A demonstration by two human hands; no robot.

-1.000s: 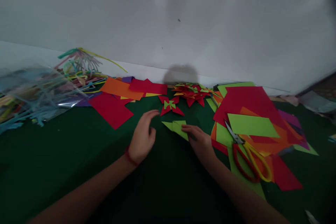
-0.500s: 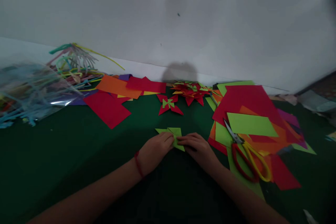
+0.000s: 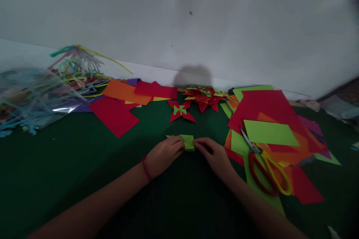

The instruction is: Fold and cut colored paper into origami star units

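Note:
A small piece of folded lime-green paper point(image 3: 188, 142) lies on the dark green table between my hands. My left hand point(image 3: 168, 151), with a red string at its wrist, has its fingers closed on the paper's left side and covers part of it. On the other side, my right hand point(image 3: 213, 154) pinches the right edge between thumb and fingers. Just beyond sits a folded red and green paper star point(image 3: 181, 111), flat on the table. Behind that is a pile of similar folded stars point(image 3: 204, 99) in red, orange and green.
Scissors point(image 3: 266, 168) with red and yellow handles rest on loose coloured paper sheets point(image 3: 263, 108) to the right. More red and orange sheets point(image 3: 114, 115) lie at the back left, beside a clear plastic bag point(image 3: 36, 93) and pipe cleaners point(image 3: 84, 61). A white wall point(image 3: 126, 15) stands behind.
The green paper's lower point, which stuck out between my hands, no longer shows; the lower edge now looks straight. My right hand has shifted slightly, from lying over the paper to pinching its right edge.

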